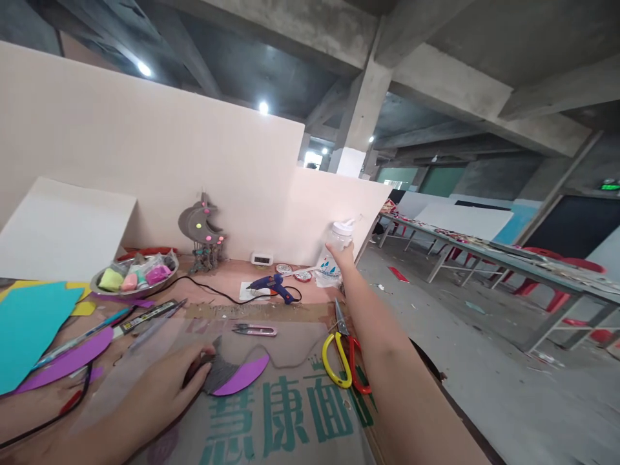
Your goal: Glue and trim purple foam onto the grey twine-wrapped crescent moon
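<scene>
My left hand is closed on a purple crescent-shaped piece, partly wrapped in grey yarn, low over the plastic-covered worktop. A loose strand of the yarn trails to the right. With my right arm stretched out, my right hand grips a clear bottle with a white lid at the far right corner of the table. Thread snips lie beyond the crescent. Scissors with one yellow and one red handle rest beside my right forearm.
A blue glue gun with a black cord lies near a small white clock. A metal bowl of coloured clay packs stands left. A grey moon ornament is against the white partition. Teal sheets lie at the left.
</scene>
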`<state>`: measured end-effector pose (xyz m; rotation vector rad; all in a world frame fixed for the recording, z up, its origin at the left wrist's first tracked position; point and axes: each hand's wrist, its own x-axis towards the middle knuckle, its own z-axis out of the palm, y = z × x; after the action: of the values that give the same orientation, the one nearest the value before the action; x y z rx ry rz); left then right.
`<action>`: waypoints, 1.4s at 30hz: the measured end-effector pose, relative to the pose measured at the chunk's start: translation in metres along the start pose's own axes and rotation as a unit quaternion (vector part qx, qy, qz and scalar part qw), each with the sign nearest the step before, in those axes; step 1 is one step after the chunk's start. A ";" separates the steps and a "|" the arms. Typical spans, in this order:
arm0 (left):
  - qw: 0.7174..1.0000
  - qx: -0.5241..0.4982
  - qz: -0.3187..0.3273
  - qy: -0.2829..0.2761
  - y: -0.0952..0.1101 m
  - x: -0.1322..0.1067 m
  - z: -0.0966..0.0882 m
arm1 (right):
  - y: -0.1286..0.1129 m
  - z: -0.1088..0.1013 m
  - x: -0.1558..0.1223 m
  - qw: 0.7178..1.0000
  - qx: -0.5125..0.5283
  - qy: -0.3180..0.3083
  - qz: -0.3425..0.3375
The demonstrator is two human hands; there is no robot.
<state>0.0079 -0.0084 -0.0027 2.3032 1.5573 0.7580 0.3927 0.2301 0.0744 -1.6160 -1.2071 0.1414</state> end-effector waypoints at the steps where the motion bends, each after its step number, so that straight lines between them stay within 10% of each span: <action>1: 1.000 -0.002 -0.005 -0.002 0.001 0.000 0.000 | 0.001 0.004 -0.001 1.000 0.003 0.016 0.009; 7: 1.000 -0.014 -0.008 -0.008 0.000 0.000 -0.001 | -0.009 -0.003 -0.014 0.994 0.026 0.102 0.042; 15: 0.997 -0.064 0.016 -0.032 -0.008 0.000 -0.003 | -0.061 -0.085 -0.085 0.993 0.074 0.091 -0.034; 22: 0.991 -0.126 0.044 -0.020 -0.008 -0.009 -0.018 | -0.126 -0.130 -0.207 0.973 0.123 -0.170 -0.098; 30: 0.945 -0.291 0.148 -0.034 0.086 -0.042 -0.085 | -0.160 -0.105 -0.320 0.909 0.142 -0.325 -0.220; 37: 0.898 -0.423 0.124 -0.015 0.084 -0.039 -0.080 | -0.177 -0.142 -0.314 0.846 -0.009 -0.439 -0.303; 42: 0.897 -0.424 0.105 -0.063 0.088 -0.037 -0.086 | -0.208 -0.180 -0.290 0.844 -0.041 -0.254 -0.471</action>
<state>0.0189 -0.0832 0.1013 1.7955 0.6858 1.0472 0.2353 -0.1211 0.1816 -0.8921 -2.3213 -0.1290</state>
